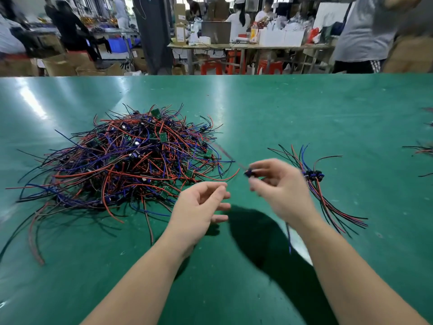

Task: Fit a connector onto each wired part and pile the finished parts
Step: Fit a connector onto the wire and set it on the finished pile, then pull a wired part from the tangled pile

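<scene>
Green table (304,109) is shared by two lots: a large tangled heap (131,160) of red, blue and black wired parts at 10 o'clock from the hands, judged unfinished, and a small bundle (314,184) with dark connectors at 3 o'clock, judged finished. Most of the work is thus judged left. One dark part (248,172) is pinched by the fingers (260,165) of the right hand (281,191), between heap and bundle; whether its connector is seated cannot be told through blur. Its dark end is pointed toward 9 o'clock, and a blue wire (289,240) is trailed toward 6 o'clock. Nothing is held by the left hand (199,207), its fingers loosely curled. The bundle's long axis is laid from 11 to 5 o'clock.
</scene>
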Action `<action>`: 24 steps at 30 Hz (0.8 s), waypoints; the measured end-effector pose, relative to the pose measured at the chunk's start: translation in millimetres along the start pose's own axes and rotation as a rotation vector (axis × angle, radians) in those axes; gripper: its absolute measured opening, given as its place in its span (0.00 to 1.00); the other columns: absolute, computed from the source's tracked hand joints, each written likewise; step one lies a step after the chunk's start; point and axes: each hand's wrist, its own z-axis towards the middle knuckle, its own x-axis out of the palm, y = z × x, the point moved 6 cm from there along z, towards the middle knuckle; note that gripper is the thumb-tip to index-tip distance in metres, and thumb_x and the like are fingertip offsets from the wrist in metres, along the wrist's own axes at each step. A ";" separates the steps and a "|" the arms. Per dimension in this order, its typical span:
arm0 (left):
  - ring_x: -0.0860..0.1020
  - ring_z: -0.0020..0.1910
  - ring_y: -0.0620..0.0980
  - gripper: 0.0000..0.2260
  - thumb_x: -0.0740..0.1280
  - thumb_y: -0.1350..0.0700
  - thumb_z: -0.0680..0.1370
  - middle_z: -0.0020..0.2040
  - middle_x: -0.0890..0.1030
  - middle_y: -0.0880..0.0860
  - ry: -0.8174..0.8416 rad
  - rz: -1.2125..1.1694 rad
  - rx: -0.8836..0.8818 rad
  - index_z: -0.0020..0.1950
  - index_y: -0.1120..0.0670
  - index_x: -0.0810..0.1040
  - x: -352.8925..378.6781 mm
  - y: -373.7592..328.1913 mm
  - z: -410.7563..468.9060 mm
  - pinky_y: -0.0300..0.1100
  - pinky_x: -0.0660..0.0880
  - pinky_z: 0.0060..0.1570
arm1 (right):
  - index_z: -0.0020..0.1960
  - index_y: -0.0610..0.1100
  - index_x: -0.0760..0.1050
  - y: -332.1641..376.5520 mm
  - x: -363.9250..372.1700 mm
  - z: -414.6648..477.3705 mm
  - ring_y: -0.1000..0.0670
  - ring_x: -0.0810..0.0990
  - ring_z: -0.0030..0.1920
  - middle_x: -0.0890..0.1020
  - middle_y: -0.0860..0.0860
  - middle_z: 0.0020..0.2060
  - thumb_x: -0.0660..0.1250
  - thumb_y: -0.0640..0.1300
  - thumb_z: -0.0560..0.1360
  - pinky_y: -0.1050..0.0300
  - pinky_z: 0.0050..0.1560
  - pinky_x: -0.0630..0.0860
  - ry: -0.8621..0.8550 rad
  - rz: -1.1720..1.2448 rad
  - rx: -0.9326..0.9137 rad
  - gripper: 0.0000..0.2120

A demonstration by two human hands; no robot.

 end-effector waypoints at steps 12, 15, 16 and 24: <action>0.82 0.31 0.47 0.06 0.74 0.58 0.72 0.31 0.82 0.50 -0.260 0.330 0.281 0.36 0.51 0.81 -37.3 -20.5 5.6 0.38 0.79 0.32 | 0.40 0.46 0.78 -72.3 -147.1 17.1 0.40 0.79 0.46 0.83 0.43 0.42 0.70 0.42 0.70 0.51 0.46 0.76 -0.568 -0.678 0.509 0.01; 0.81 0.31 0.45 0.05 0.73 0.58 0.73 0.31 0.82 0.49 -0.194 0.436 0.364 0.38 0.51 0.81 -28.7 -23.0 0.8 0.38 0.79 0.34 | 0.45 0.46 0.81 -75.0 -130.4 22.0 0.39 0.79 0.49 0.83 0.42 0.45 0.68 0.41 0.70 0.52 0.50 0.74 -0.422 -0.704 0.494 0.05; 0.80 0.32 0.43 0.04 0.73 0.59 0.73 0.32 0.82 0.48 -0.178 0.526 0.433 0.39 0.51 0.81 -25.2 -26.2 -1.8 0.35 0.77 0.36 | 0.47 0.46 0.82 -74.6 -126.1 23.4 0.39 0.79 0.50 0.83 0.42 0.46 0.67 0.41 0.71 0.52 0.52 0.74 -0.377 -0.712 0.490 0.07; 0.68 0.66 0.54 0.27 0.60 0.68 0.71 0.67 0.73 0.51 -0.407 1.239 0.370 0.68 0.52 0.73 -44.6 -29.7 1.1 0.46 0.61 0.66 | 0.57 0.43 0.80 -34.2 -98.7 20.8 0.40 0.76 0.55 0.80 0.40 0.55 0.66 0.39 0.72 0.52 0.56 0.70 -0.361 -0.736 0.226 0.14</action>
